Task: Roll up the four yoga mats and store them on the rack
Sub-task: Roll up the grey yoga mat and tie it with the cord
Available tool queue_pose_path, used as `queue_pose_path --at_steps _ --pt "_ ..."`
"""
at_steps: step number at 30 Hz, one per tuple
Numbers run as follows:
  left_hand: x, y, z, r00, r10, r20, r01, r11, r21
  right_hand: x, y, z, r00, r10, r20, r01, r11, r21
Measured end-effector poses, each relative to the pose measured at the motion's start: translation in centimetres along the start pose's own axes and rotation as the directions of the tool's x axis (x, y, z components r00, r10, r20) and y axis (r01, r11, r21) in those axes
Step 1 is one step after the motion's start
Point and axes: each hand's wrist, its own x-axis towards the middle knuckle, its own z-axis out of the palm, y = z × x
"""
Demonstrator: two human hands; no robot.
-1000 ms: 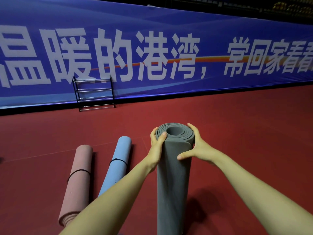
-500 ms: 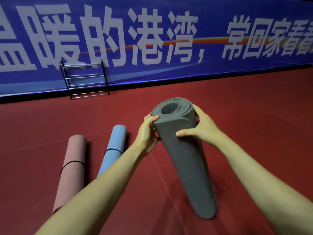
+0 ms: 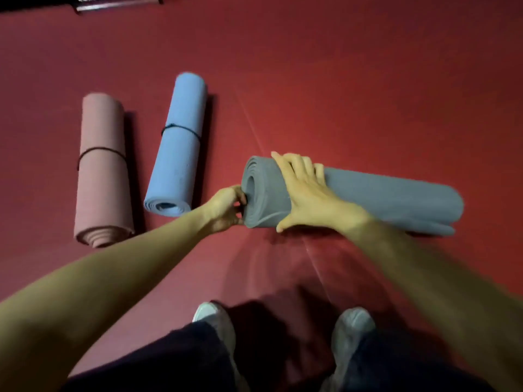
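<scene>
**Ana:** Red floor (image 3: pixel 368 80) is all round you. The grey mat (image 3: pixel 382 202) lies on its side on it, just past your shoes (image 3: pixel 215 321).

**Ben:** Both your hands are on its left end, close together. Your right hand (image 3: pixel 305 190) wraps over the top, with the thumb on the near side. Your left hand (image 3: pixel 226 209) has curled fingers that pinch the layers at the end of the roll.

**Ana:** I think this mat is soft, light foam. It will squash and bend, and it will not break. But it has no band on it, so it may try to spring open when you let go.

**Ben:** Look at the blue mat (image 3: pixel 178 142) and the pink mat (image 3: pixel 102 171) on your left, apart from the grey one. Each has a black band (image 3: pixel 181 128) round its middle, and each looks tight.

**Ana:** So take hold round the middle, with your hand over the loose flap. If you lift it by one end, I think the inside may slide out.

**Ben:** Only a bit of the rack (image 3: pixel 113 2) shows, far off at the top edge.
</scene>
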Motion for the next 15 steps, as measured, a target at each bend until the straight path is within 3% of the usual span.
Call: queue_pose_path --at_steps 6,12,15 --pt "2.5 -5.3 -3.0 0.999 -0.036 0.021 0.036 0.999 0.02 -0.4 -0.7 6.7 0.995 -0.002 0.099 -0.001 0.999 0.033" --pt "2.6 -11.9 -5.5 0.977 -0.178 0.12 0.17 0.983 0.069 -4.2 -2.0 12.6 0.985 -0.076 0.157 0.083 0.996 -0.039" --pt "2.6 -15.1 -6.0 0.969 -0.232 0.085 0.228 0.972 0.048 -5.5 -2.5 14.9 0.972 -0.119 0.201 0.135 0.989 -0.067"
